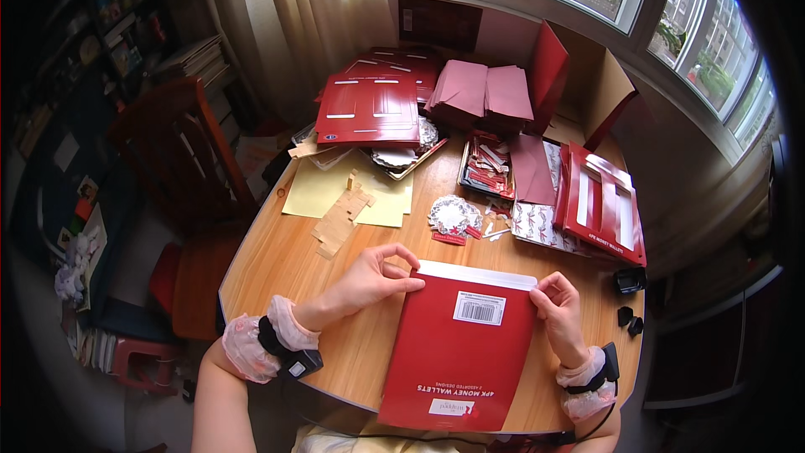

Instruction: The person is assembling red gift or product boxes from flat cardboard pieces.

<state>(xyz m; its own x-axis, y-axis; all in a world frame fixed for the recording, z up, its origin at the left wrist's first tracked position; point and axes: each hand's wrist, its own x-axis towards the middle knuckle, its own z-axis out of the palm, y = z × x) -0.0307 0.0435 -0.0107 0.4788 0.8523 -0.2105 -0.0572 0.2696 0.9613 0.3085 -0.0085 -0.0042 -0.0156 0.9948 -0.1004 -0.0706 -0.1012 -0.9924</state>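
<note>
A flat red card packet (470,348) with a white strip along its far edge and a barcode label lies before me at the table's near edge. Its printing faces upside down to me. At the far left corner my left hand (366,287) pinches it between thumb and forefinger. My right hand (560,312) grips the far right corner the same way. Just beyond the packet sits a round floral paper piece (455,216) with a small red tag (449,239) at its lower edge.
Red card packets (369,105) are stacked at the back left, beside pink envelopes (486,91). A tray of red pieces (486,166) stands mid-table, with more red packets (604,205) at right. Yellow sheets (390,201) and brown tape (342,222) lie left. An open carton (587,84) stands behind.
</note>
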